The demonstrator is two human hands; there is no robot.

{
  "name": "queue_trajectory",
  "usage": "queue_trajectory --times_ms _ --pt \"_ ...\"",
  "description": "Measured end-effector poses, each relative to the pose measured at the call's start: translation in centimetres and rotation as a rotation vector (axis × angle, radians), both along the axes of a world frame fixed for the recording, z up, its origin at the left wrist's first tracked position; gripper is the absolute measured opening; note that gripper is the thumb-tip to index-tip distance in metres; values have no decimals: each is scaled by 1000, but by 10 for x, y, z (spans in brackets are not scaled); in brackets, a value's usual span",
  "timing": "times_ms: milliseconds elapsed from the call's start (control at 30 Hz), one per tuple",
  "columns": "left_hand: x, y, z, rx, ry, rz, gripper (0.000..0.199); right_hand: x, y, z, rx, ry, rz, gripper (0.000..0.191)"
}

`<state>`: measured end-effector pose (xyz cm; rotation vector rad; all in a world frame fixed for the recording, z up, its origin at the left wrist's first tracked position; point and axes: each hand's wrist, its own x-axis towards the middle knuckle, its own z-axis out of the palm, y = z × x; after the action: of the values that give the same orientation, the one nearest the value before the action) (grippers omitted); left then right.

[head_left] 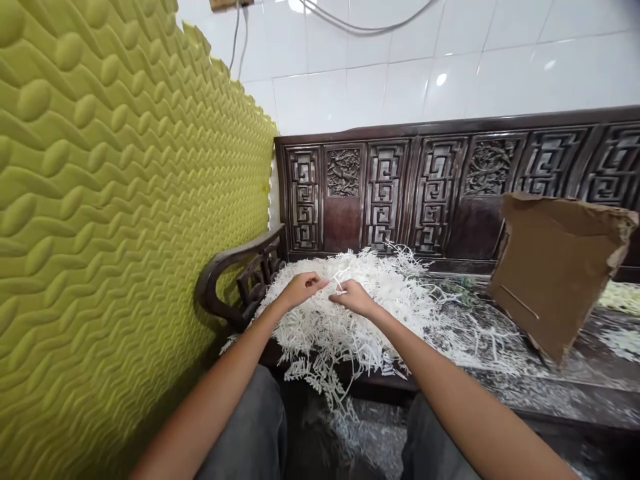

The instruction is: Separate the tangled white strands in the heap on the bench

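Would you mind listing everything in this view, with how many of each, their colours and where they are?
Embossed foam wall panel: one, yellow-green, along the left.
Tiled wall: one, white, behind the bench.
Cables: a few, pale, high on the tiles.
Carved wooden bench: one, dark brown, against the wall.
Shredded paper: one heap, white, on the seat, with strands scattered.
Cardboard sheet: one, brown, propped on the seat, right.
Grey trousers: one pair, bottom.
Left hand: one, on the heap.
Right hand: one, on the heap.

My left hand (301,290) and right hand (354,298) rest on a heap of white shredded paper (345,330), fingertips nearly meeting among the strands. It lies on a carved dark wooden bench (380,193), with a torn cardboard sheet (553,273) leaning upright to my right.
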<state>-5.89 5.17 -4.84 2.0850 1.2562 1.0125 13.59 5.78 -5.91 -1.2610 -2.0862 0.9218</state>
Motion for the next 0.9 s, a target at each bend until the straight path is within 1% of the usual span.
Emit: queue_trajectory --times_ms 100,167,267,333,433,533,600,667,700,733,800,867,900 --pt "8 -5 -1 -9 61 -80 43 2 -9 1 17 19 48 26" --pt "11 -6 -1 1 90 -109 44 1 -14 2 29 39 70 24" --pt "10 -4 0 41 119 -93 47 0 -19 1 24 76 92 23" --pt "10 -1 0 66 134 -41 47 -2 -19 0 9 115 94 26" --pt "13 4 -2 88 153 71 45 -7 -18 1 -12 182 65 32" --pt "13 13 -4 109 164 247 42 -11 -25 6 -54 222 50 33" --pt "1 19 -5 123 144 429 38 -13 -38 11 -114 219 117 30" --pt "-23 21 -10 119 105 617 37 -13 -56 17 -183 203 219 26" --pt "-38 21 -14 107 87 684 38 -12 -65 20 -210 200 259 24" --pt "-53 20 -20 83 78 717 37 -10 -72 23 -228 204 285 23" --pt "-79 18 -34 13 68 717 31 -6 -81 28 -244 225 309 27" --pt "-94 19 -47 -29 54 691 19 -2 -82 30 -253 254 307 35" --pt "-96 20 -51 -36 48 674 19 0 -80 31 -260 266 294 38"
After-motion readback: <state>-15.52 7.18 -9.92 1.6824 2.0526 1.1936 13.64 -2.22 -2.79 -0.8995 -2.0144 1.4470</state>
